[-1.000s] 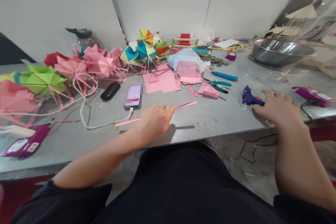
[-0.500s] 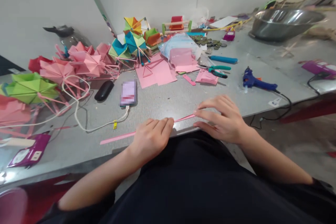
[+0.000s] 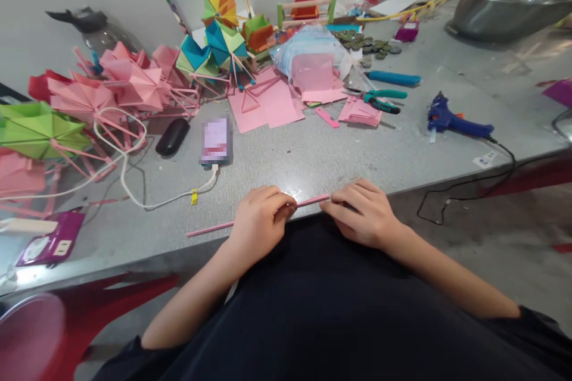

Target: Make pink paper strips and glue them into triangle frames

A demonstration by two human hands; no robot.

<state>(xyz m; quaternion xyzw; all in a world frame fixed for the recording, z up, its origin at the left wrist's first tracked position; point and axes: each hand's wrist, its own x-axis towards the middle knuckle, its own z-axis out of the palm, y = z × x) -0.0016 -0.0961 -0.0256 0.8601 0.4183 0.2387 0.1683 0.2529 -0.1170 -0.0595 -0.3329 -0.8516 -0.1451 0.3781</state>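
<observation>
A narrow pink paper strip (image 3: 311, 200) runs along the front edge of the grey table (image 3: 268, 169), its left end lying past my left hand. My left hand (image 3: 261, 217) is closed, pinching the strip between thumb and fingers near its middle. At the strip's right end, my right hand (image 3: 363, 214) has its fingertips and thumb closed on it. Between the hands a short length of the strip shows; the part under my left palm is hidden. Ahead lie folded pink papers (image 3: 360, 112) and a pink cutter (image 3: 327, 118).
Pink folded-paper pieces (image 3: 138, 86) crowd the left. A phone (image 3: 215, 140) on a white cable (image 3: 152, 207) lies before a black case (image 3: 173, 137). To the right are green-handled pliers (image 3: 384, 99), a blue glue gun (image 3: 456, 122) and a metal bowl (image 3: 504, 9).
My right hand has moved left and its fingers have closed on the strip's end. The strip now looks narrower and has turned in my hands. The view has shifted slightly.
</observation>
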